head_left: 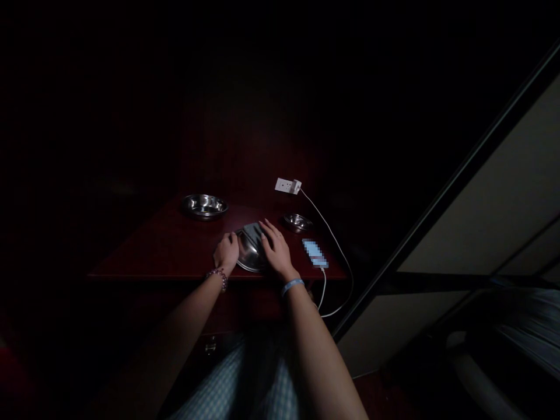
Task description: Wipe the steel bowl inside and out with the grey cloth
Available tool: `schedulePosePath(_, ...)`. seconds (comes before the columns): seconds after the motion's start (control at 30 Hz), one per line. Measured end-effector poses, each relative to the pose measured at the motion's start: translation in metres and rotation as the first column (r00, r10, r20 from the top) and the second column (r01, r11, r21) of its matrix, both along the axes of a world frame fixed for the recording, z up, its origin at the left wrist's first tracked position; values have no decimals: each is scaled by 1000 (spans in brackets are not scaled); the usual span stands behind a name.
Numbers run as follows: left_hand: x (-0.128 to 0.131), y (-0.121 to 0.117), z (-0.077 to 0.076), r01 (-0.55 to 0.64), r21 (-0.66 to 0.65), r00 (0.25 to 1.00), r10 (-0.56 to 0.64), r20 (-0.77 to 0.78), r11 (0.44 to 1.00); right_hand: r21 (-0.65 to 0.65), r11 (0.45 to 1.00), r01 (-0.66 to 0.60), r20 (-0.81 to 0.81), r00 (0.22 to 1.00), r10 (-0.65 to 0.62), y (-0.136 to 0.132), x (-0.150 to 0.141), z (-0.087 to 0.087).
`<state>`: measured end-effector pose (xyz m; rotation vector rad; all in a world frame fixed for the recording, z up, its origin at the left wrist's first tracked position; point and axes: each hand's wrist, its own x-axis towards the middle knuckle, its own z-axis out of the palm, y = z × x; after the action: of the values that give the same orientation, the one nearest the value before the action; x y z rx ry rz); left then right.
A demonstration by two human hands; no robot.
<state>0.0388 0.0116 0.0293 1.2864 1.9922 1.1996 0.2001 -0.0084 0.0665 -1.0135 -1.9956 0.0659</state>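
A shiny metal bowl [250, 255] lies upside down near the front edge of the dark red table. My left hand [226, 252] is closed on its left rim, fingers curled in. A folded grey cloth [253, 233] rests on the far part of the bowl's upturned bottom. My right hand [276, 249] lies over the bowl's right side, fingers stretched out and apart, touching the cloth's right edge. The palm hides that side of the bowl.
A larger metal bowl [205, 207] stands at the back left, a smaller one [298, 222] at the back right. A phone [315, 253] lies on the right, its white cable [336, 242] looping past the table edge to a wall outlet [285, 185]. Surroundings are very dark.
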Motion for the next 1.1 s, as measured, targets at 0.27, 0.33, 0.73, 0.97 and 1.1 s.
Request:
schedulePosePath(0.27,-1,3,-3,10,4,1000,-10,-21,1000,-82,996,29,334,942,0,7,-27,-13)
schedulePosePath(0.33,-2,4,-5,20,0,999,-20,-41,1000,-54,998,25,376,927,-3,1,-34,-11)
schedulePosePath(0.73,-1,0,-3,46,-18,998,-47,-46,999,-76,997,-13,313,949,36,-12,-38,-7)
schedulePosePath(0.97,0,4,-5,33,-10,999,-33,-43,999,-110,991,70,187,981,-48,-3,-40,-8)
schedulePosePath(1.1,0,4,-5,18,-18,999,-19,-35,1000,-183,976,114,92,991,-98,11,-36,-9)
